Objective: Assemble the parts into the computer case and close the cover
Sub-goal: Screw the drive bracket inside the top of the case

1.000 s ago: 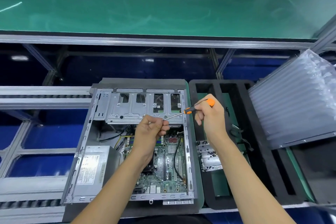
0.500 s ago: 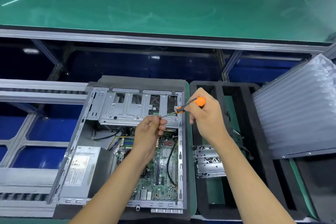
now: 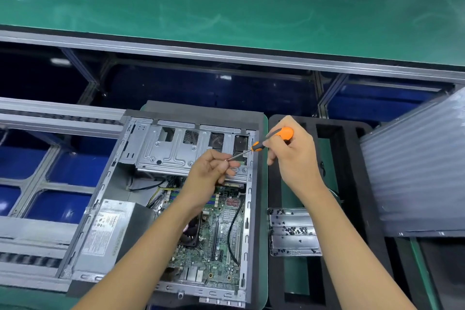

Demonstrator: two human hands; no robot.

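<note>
An open grey computer case [image 3: 105,184] lies flat, showing its green motherboard [image 3: 221,229], a power supply [image 3: 108,229] at lower left and a metal drive cage [image 3: 176,151] at the far end. My right hand [image 3: 292,156] grips an orange-and-black screwdriver [image 3: 271,139], its shaft slanting down to the left. My left hand [image 3: 211,171] hovers over the drive cage and pinches the screwdriver's tip; whether a screw sits there is too small to see.
A black foam tray [image 3: 276,184] lies right of the case, holding a small metal tray of dark screws [image 3: 292,231]. A ribbed grey panel [image 3: 415,178] leans at the far right. A green conveyor belt [image 3: 226,2] runs across the back, above blue frame rails.
Both hands with the screwdriver stay joined over the drive cage, shifting slightly left relative to the case. The camera view has drifted, so the case appears a little further left.
</note>
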